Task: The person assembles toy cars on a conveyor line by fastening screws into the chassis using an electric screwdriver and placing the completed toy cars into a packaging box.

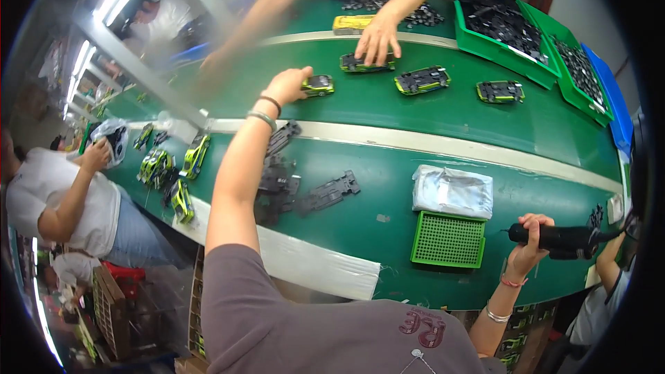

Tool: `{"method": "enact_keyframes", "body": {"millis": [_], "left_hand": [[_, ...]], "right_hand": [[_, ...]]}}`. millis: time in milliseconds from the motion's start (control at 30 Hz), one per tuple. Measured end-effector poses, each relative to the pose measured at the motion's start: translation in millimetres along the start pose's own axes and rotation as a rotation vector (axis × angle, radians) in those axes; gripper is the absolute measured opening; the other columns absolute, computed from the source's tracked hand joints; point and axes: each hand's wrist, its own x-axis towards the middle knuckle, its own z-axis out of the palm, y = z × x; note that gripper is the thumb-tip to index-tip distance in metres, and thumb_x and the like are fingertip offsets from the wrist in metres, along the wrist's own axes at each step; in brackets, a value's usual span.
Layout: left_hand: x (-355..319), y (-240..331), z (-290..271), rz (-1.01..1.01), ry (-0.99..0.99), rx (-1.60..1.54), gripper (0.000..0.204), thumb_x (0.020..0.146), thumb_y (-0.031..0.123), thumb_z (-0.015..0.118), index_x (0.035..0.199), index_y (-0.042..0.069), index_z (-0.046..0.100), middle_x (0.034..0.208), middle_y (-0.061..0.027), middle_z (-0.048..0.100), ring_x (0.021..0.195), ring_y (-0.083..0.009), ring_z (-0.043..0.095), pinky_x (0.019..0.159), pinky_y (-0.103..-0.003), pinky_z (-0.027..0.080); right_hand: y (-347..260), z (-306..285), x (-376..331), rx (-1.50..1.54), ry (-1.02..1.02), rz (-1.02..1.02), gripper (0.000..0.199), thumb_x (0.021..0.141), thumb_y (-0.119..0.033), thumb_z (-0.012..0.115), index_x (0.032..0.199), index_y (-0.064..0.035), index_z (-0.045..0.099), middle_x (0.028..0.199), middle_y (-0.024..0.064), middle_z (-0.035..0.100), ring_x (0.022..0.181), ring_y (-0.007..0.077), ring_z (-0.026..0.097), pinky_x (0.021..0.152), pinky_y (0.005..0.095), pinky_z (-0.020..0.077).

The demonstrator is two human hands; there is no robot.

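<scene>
My left hand [285,85] reaches far forward over the green conveyor belt [443,107] and closes on a small green and black toy car [318,84]. My right hand [528,239] stays low at the right, gripping a black electric screwdriver [562,237] held sideways. Below my left forearm lie several flat black car chassis plates [325,194] on the near work surface. A green perforated tray [449,239] sits just left of my right hand.
A person across the belt presses a hand [377,38] on another toy car [366,63]; two more cars [422,80] lie to its right. Green bins of black parts [502,21] stand far right. A plastic bag [452,190] lies above the tray. Another person [66,194] works at left.
</scene>
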Motion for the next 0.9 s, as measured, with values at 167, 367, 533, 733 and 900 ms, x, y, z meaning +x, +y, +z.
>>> {"method": "enact_keyframes", "body": {"millis": [167, 367, 533, 733, 900], "left_hand": [[-86.8, -62.6, -45.1, -0.250, 0.126, 0.138, 0.046, 0.065, 0.010, 0.074, 0.104, 0.011, 0.050, 0.094, -0.0142, 0.061, 0.093, -0.0341, 0.058, 0.077, -0.042, 0.046], [-247.6, -21.9, -94.7, -0.273, 0.442, -0.050, 0.046, 0.071, 0.021, 0.072, 0.110, 0.009, 0.050, 0.099, -0.0165, 0.061, 0.093, -0.0354, 0.057, 0.077, -0.040, 0.046], [-421.7, 47.1, -85.0, -0.725, 0.496, -0.257, 0.051, 0.075, 0.018, 0.071, 0.120, 0.005, 0.050, 0.099, -0.0102, 0.064, 0.089, -0.0166, 0.061, 0.079, -0.029, 0.047], [-661.2, 126.6, 22.0, -1.459, 0.299, -0.361, 0.043, 0.078, 0.016, 0.071, 0.113, 0.000, 0.052, 0.086, -0.0053, 0.061, 0.079, -0.0096, 0.055, 0.069, -0.025, 0.045], [-709.3, 206.1, 89.8, -1.845, 0.188, -0.613, 0.052, 0.077, 0.033, 0.065, 0.114, -0.003, 0.055, 0.104, -0.0124, 0.062, 0.089, -0.0208, 0.060, 0.073, -0.033, 0.049]], "right_hand": [[-0.1, -7.7, -2.0, -0.019, 0.081, 0.069, 0.009, 0.084, -0.005, 0.055, 0.083, -0.0028, 0.047, 0.075, 0.0052, 0.047, 0.075, 0.0165, 0.048, 0.077, 0.0303, 0.0425], [9.1, -12.8, 1.0, -0.155, 0.067, 0.094, 0.011, 0.084, -0.008, 0.058, 0.086, 0.0017, 0.053, 0.079, 0.0091, 0.054, 0.076, 0.0172, 0.052, 0.077, 0.0302, 0.0443], [-8.5, -3.1, 0.3, -0.281, 0.083, -0.018, 0.020, 0.080, -0.011, 0.066, 0.084, 0.0078, 0.060, 0.080, 0.0124, 0.061, 0.076, 0.0204, 0.058, 0.077, 0.0311, 0.0466], [-22.9, 41.5, -17.2, -0.244, 0.096, -0.167, 0.028, 0.079, -0.025, 0.064, 0.068, -0.0025, 0.051, 0.057, 0.0077, 0.049, 0.048, 0.0206, 0.050, 0.045, 0.0328, 0.0431], [-26.0, 39.3, -20.4, -0.117, 0.088, -0.022, 0.023, 0.070, -0.014, 0.073, 0.073, 0.0031, 0.058, 0.067, 0.0114, 0.056, 0.057, 0.0220, 0.055, 0.050, 0.0326, 0.0474]]}}
